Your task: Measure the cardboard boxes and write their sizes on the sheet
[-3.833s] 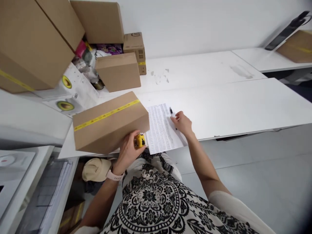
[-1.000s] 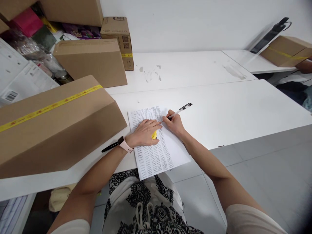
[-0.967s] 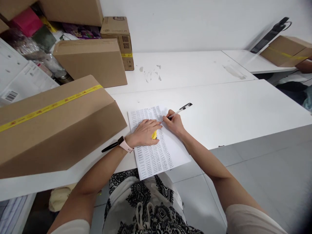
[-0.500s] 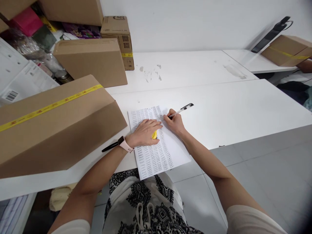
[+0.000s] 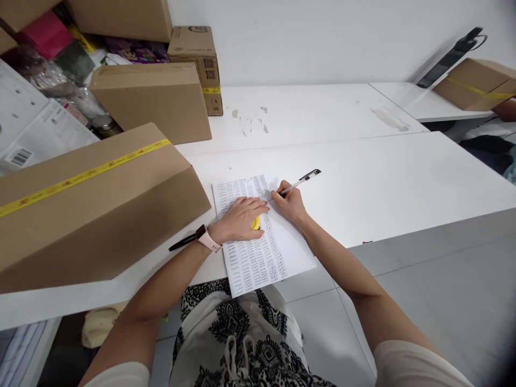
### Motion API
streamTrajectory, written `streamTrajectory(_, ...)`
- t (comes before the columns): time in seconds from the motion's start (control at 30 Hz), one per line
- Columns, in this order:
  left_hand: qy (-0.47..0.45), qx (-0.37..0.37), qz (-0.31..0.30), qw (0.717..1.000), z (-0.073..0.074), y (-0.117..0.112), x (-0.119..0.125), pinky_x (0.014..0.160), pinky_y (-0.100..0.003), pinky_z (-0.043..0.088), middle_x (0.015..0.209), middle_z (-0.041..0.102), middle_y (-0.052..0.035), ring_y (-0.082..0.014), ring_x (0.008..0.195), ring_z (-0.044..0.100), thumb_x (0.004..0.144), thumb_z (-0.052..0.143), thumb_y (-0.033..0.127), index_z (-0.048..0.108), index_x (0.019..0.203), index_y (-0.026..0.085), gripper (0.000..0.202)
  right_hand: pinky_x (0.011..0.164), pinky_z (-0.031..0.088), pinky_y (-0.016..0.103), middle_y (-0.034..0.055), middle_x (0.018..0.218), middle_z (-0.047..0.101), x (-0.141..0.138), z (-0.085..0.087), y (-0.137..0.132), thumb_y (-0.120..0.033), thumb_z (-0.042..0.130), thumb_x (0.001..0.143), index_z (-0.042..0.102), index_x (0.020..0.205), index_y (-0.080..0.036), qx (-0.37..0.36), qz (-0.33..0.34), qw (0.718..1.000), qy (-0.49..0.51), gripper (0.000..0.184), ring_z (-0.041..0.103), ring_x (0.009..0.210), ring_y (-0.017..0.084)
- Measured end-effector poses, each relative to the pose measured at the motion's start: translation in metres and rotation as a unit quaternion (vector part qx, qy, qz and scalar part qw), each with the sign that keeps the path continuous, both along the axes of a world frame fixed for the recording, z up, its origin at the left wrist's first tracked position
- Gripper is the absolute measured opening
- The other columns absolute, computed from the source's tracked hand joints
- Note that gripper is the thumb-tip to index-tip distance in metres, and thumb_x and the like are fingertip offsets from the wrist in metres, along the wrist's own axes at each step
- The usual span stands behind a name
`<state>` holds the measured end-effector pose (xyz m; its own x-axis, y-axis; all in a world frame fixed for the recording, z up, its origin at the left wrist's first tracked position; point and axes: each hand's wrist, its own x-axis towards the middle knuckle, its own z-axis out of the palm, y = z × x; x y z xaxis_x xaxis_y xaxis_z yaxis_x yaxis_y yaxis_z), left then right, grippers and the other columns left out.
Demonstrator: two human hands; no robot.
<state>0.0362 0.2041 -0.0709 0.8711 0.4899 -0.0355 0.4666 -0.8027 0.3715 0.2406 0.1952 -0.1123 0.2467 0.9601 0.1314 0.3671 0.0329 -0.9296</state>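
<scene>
- White paper, covered in columns of print, lies on the table with its near edge past the tabletop; one top sheet is visible, any under it cannot be confirmed. Judged light, limp and easily creased; best held flat by palm pressure or lifted by a margin.
- Left hand, one smartwatch at its wrist, rests palm down on the paper, fingers extended. One yellow item shows in part beneath it; whether it is gripped cannot be told.
- Right hand pinches one clear-barrelled pen near its tip, above the paper's right-hand columns; tip contact is too small to verify. Pen judged light, stiff and smooth, best held low on the barrel.
- One black pen lies beside the left wrist, making two pens in all.
- One large carton with yellow tape stands left of the paper; judged stiff-walled, weight unknown.
- Beyond it: one plain carton and one smaller printed carton.
- Far right: one dark bottle and one taped carton, another person's arm just showing beside it.
</scene>
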Motion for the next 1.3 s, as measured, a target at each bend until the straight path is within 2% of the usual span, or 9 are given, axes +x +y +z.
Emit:
streamTrajectory(0.47,0.000,-0.001,0.003,1.000,0.0001,-0.0005,0.0004,0.119,-0.050,0.028,0.154,0.052,-0.0105,-0.0308,0.144,0.042,0.083,0.062,0.039,0.058,0.138,0.020,0.059,0.053,0.026,0.027,-0.0074,0.055,0.037,0.0006,0.0026,0.0003,-0.026,0.059,0.071,0.041,0.064,-0.023,0.000,0.000,1.000,0.000,0.020,0.033,0.054,0.010)
streamTrajectory(0.97,0.003,-0.001,0.004,1.000,0.0006,-0.0015,0.0005,0.120,-0.050,0.028,0.154,0.051,-0.0115,-0.0309,0.144,0.041,0.083,0.061,0.038,0.057,0.138,0.018,0.059,0.053,0.026,0.027,-0.0068,0.054,0.038,0.0007,0.0038,0.0005,-0.026,0.058,0.071,0.041,0.063,-0.023,0.005,-0.011,1.000,-0.003,0.019,0.034,0.055,0.011)
streamTrajectory(1.3,-0.006,-0.005,-0.001,1.000,-0.0006,-0.0006,-0.0003,0.119,-0.051,0.029,0.154,0.051,-0.0114,-0.0311,0.145,0.040,0.083,0.060,0.038,0.056,0.139,0.020,0.059,0.053,0.026,0.028,-0.0065,0.054,0.039,0.0005,0.0037,-0.0001,-0.028,0.059,0.073,0.040,0.063,-0.024,0.004,-0.009,1.000,-0.019,0.021,0.034,0.054,0.011)
